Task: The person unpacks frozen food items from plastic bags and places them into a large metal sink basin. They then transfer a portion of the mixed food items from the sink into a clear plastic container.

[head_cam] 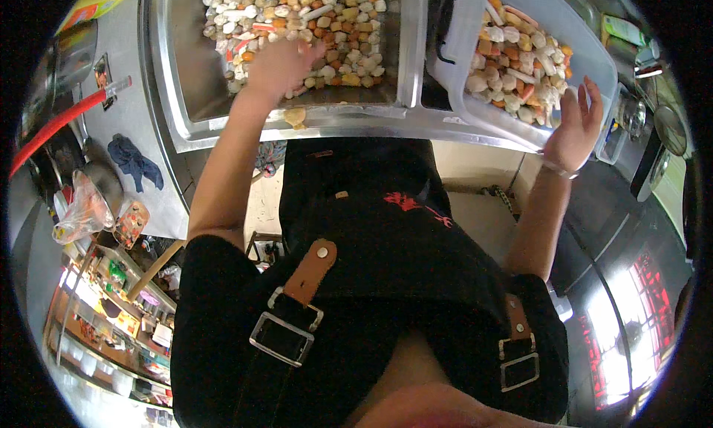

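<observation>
My left hand is over the near part of a stainless-steel sink basin, blurred, with its fingers among many mixed fish balls and similar food pieces. Whether it grips any piece cannot be made out. The pieces are white, tan, brown and orange, with a few red-and-white crab sticks among them. At the right, my right hand is held over the near right corner of a translucent plastic tub, fingers apart and holding nothing visible. Similar food pieces fill the tub's bottom.
One flat tan piece lies on the sink's front rim. Left of the basin, a steel counter bears a dark cloth and a red hose. A clear plastic bag is beyond them. Strainers are at far right.
</observation>
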`<state>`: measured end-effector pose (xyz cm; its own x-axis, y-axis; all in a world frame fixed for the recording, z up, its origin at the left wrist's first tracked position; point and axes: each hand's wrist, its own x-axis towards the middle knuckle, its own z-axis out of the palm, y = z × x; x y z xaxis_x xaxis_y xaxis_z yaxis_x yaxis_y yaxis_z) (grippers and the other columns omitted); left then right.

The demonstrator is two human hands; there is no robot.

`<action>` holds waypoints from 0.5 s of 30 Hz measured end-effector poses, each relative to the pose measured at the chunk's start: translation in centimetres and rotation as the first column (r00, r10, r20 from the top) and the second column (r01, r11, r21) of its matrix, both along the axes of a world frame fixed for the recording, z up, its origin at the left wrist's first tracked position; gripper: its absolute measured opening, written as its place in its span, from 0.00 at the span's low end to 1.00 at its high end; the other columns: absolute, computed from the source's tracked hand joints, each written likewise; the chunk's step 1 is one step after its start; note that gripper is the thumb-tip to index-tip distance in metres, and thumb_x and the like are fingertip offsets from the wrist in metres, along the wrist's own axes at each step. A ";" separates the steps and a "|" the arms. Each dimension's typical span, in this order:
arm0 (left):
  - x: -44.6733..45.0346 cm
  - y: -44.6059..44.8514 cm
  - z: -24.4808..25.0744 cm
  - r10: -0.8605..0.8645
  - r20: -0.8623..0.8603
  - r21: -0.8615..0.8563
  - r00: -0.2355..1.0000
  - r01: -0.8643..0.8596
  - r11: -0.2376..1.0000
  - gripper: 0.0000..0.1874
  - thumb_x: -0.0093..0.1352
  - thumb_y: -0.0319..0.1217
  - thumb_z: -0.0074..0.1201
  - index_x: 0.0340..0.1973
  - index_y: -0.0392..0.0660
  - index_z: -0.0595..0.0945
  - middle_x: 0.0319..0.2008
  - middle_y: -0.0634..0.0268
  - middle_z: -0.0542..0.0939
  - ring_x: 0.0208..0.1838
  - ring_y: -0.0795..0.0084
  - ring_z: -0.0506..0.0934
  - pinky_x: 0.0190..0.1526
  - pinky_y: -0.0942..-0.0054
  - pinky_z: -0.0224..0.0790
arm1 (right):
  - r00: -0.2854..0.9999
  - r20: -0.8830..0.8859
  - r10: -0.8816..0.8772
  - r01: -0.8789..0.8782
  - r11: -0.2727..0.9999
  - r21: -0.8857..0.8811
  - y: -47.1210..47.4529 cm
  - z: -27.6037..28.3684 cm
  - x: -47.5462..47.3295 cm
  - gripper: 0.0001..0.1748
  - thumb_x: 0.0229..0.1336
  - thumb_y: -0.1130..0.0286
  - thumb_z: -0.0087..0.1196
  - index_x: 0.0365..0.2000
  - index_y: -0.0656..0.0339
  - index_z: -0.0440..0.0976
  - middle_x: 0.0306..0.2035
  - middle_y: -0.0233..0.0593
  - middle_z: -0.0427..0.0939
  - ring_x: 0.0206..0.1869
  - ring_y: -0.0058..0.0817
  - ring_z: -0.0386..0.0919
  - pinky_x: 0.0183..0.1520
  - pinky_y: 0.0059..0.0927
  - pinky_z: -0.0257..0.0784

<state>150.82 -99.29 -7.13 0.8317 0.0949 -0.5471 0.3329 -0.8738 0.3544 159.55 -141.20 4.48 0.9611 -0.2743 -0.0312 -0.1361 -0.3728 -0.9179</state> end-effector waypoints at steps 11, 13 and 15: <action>-8.0 6.5 -8.5 0.368 0.073 -0.259 0.927 -0.338 0.905 0.15 0.67 0.38 0.58 0.44 0.42 0.83 0.35 0.52 0.82 0.42 0.49 0.81 0.45 0.56 0.74 | 0.312 -0.832 0.458 -0.892 0.442 -0.092 23.2 -26.9 -2.1 0.41 0.56 0.51 0.57 0.65 0.62 0.63 0.64 0.58 0.67 0.66 0.48 0.67 0.65 0.43 0.64; -6.9 12.8 -12.2 0.286 0.042 0.028 0.957 -0.287 0.958 0.19 0.66 0.34 0.58 0.50 0.41 0.80 0.40 0.46 0.81 0.49 0.48 0.80 0.50 0.57 0.76 | 0.167 -0.944 0.283 -0.971 0.211 -0.109 21.7 -34.8 -0.9 0.44 0.56 0.44 0.56 0.66 0.60 0.62 0.65 0.57 0.66 0.65 0.48 0.68 0.64 0.44 0.65; -8.5 18.5 -18.5 0.292 -0.399 0.093 0.869 -0.278 0.956 0.47 0.57 0.39 0.69 0.69 0.48 0.62 0.64 0.33 0.65 0.64 0.36 0.69 0.64 0.53 0.66 | 0.170 -0.939 0.298 -0.792 0.608 0.050 20.7 -38.8 -1.3 0.42 0.56 0.40 0.57 0.65 0.53 0.64 0.68 0.53 0.63 0.67 0.46 0.65 0.65 0.52 0.64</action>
<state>142.28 -80.77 -25.68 0.4732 0.3171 -0.8219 0.6772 -0.7276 0.1092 158.26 -120.52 -34.30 0.3621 0.0966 -0.9271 -0.2660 -0.9426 -0.2021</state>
